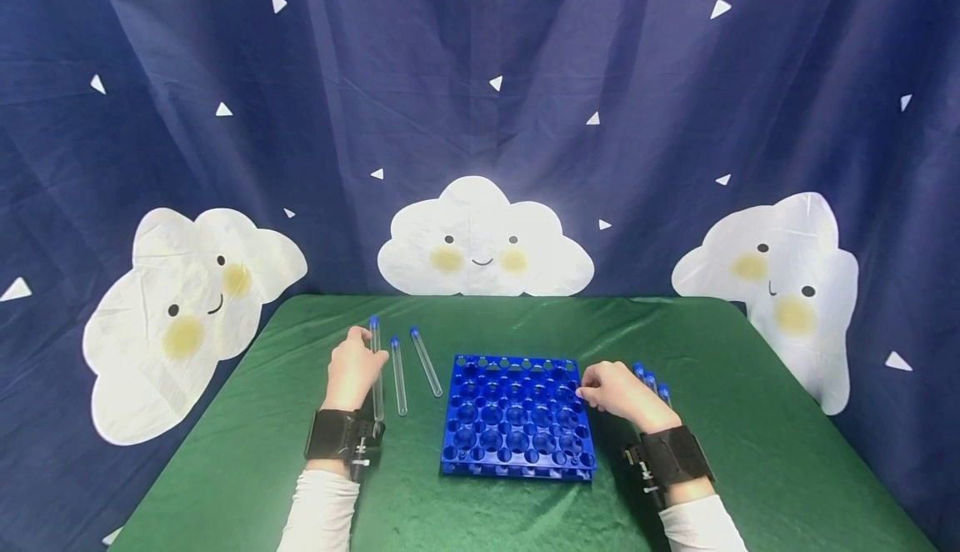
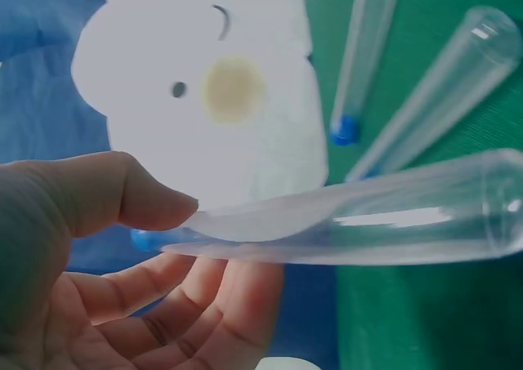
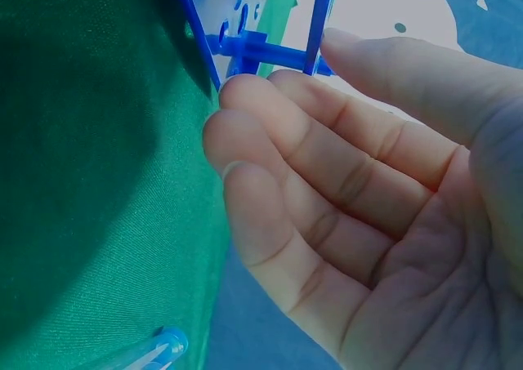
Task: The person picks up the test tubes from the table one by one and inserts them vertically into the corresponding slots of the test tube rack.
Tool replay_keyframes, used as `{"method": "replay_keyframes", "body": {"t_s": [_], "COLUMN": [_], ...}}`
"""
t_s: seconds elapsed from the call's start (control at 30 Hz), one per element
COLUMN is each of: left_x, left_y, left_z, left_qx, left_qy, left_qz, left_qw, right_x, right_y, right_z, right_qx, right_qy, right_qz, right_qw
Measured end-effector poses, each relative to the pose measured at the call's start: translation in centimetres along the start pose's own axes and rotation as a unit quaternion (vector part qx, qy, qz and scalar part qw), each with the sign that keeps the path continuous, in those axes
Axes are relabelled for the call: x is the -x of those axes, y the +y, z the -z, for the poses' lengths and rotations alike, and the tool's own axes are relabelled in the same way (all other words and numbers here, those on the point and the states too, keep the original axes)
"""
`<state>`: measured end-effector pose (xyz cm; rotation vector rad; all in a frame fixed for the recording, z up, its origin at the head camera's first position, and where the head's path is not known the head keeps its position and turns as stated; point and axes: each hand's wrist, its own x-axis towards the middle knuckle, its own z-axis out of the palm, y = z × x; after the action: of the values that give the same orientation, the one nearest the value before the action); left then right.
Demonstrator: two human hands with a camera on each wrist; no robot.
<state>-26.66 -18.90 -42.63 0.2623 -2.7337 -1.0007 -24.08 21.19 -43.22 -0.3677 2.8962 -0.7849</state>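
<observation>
My left hand [image 1: 358, 362] lies on the green table left of the rack and pinches a clear test tube [image 1: 376, 368] with a blue cap. In the left wrist view the thumb [image 2: 122, 194] presses this tube [image 2: 384, 219] against the fingers. Two more capped tubes [image 1: 398, 377] [image 1: 425, 361] lie just to its right. A blue tube rack [image 1: 517, 419] with many empty holes stands at the table's middle. My right hand [image 1: 592, 391] pinches the rack's right edge [image 3: 245, 47] between thumb and fingertips.
Several blue-capped tubes [image 1: 651, 381] lie behind my right hand; one tube end [image 3: 155, 349] shows in the right wrist view. A green cloth [image 1: 750, 419] covers the table. A dark blue curtain with white clouds [image 1: 483, 239] hangs behind.
</observation>
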Motion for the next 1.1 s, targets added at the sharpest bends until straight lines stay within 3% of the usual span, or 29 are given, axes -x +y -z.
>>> {"method": "replay_keyframes", "body": {"t_s": [0.23, 0.5, 0.9, 1.1], "left_x": [1.1, 2.3, 3.7, 4.2], "left_y": [2.4, 4.7, 6.7, 7.4], "left_z": [1.2, 2.0, 2.1, 1.9], "left_qx": [0.038, 0.075, 0.088, 0.097], "left_qy": [0.052, 0.071, 0.051, 0.012], "left_qz": [-0.030, -0.053, -0.098, -0.117], "left_qw": [0.9975, 0.9932, 0.9900, 0.9883], "right_x": [0.0, 0.0, 0.0, 0.0], "right_y": [0.0, -0.1, 0.0, 0.0], "right_z": [0.1, 0.0, 0.0, 0.0], "right_qx": [-0.002, -0.001, 0.005, 0.002], "right_qy": [0.007, 0.009, 0.009, 0.008], "right_qz": [0.000, -0.003, 0.000, 0.000], "right_qw": [1.000, 1.000, 1.000, 1.000]}}
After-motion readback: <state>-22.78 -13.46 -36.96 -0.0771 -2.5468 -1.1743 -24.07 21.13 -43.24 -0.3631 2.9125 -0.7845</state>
